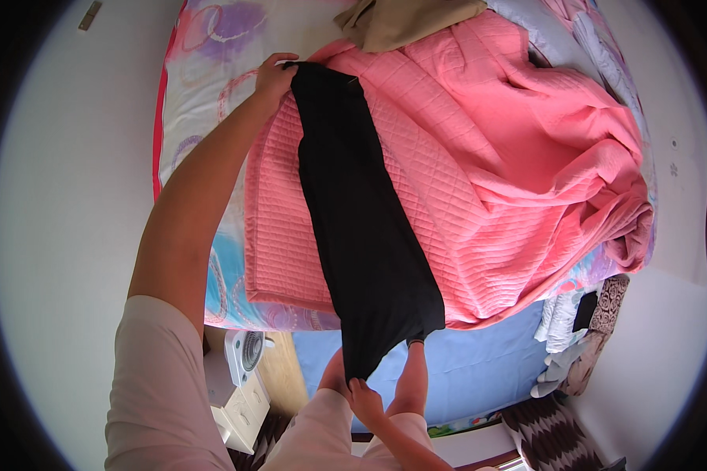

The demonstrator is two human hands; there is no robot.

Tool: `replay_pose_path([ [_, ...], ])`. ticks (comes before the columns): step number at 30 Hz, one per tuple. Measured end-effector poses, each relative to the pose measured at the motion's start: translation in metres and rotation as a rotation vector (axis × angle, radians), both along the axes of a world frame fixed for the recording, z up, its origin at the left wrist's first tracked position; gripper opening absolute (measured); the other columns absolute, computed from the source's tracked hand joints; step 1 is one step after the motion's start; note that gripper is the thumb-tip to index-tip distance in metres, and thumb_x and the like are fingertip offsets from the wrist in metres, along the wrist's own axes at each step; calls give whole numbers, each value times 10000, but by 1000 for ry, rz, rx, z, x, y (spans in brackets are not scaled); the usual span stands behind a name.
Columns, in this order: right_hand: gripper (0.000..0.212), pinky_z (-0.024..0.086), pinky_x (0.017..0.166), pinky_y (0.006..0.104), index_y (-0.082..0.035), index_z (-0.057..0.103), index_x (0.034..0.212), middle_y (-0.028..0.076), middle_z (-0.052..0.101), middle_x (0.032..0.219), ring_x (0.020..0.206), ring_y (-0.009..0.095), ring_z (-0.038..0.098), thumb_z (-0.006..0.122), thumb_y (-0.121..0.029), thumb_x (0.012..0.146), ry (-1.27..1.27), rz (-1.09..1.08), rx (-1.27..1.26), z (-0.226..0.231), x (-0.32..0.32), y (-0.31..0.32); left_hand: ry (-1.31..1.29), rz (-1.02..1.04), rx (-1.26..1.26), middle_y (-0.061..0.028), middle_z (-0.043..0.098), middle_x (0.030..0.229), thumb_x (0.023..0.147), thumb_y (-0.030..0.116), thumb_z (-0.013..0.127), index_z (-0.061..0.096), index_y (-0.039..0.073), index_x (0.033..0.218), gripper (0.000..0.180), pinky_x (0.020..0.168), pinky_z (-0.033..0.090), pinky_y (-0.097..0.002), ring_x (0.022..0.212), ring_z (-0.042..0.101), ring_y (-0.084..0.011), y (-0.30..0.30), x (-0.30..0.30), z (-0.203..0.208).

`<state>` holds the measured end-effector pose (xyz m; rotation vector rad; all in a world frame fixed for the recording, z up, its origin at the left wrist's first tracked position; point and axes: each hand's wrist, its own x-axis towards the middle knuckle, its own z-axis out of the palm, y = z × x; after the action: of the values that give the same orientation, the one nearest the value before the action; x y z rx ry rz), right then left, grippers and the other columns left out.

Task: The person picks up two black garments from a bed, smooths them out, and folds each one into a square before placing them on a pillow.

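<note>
A long black garment (361,180), perhaps folded trousers, is stretched lengthwise over a pink quilted bedspread (448,165). At its far left corner my left hand (276,76) grips the edge, the arm reaching out straight. Close to my body, my right hand (367,402) pinches the pointed near corner and pulls it down past the bed's front edge. The garment's middle lies fairly flat on the quilting, while its near end hangs in front of my legs. Which end is the waist, I cannot tell for sure.
The bed has a patterned sheet (243,39). A tan cloth (404,22) lies at its far side. Behind me are a blue mat (479,365), a fan (246,351), a white drawer cabinet (243,412) and piled clothes (562,322). White walls stand left and right.
</note>
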<state>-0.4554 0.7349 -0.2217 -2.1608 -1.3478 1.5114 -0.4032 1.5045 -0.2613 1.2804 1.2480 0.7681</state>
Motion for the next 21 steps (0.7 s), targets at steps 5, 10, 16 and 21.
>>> replay_pose_path([
  [5, 192, 519, 612, 460, -84, 581, 989, 171, 691, 856, 773, 350, 704, 545, -271, 1005, 225, 249, -128, -1, 52, 74, 480, -174, 420, -176, 712, 1099, 822, 34, 748, 603, 71, 1238, 442, 808, 567, -399, 895, 693, -295, -27, -8, -16],
  [10, 154, 549, 681, 435, -83, 642, 1068, 157, 659, 943, 791, 336, 694, 652, -90, 914, 23, 10, 385, 27, 162, 266, 311, -58, 554, -239, 636, 1231, 786, 14, 737, 501, 20, 1325, 589, 1008, 502, -463, 1168, 612, -429, -68, -18, -33],
  [16, 346, 571, 728, 484, -84, 572, 1284, 194, 600, 1084, 867, 396, 666, 627, -81, 943, -343, 51, 709, 9, 226, 463, 430, 253, 658, -243, 551, 1274, 871, 116, 735, 480, -13, 1344, 552, 1034, 440, -492, 1182, 526, -421, -156, -10, -30],
  [21, 458, 597, 735, 479, -165, 580, 1333, 186, 553, 1156, 1011, 349, 649, 683, -100, 892, -566, 342, 842, 0, 233, 560, 591, -124, 731, -213, 411, 1559, 907, 176, 705, 480, 97, 1454, 596, 1161, 353, -544, 1399, 435, -420, -258, -1, -26],
])
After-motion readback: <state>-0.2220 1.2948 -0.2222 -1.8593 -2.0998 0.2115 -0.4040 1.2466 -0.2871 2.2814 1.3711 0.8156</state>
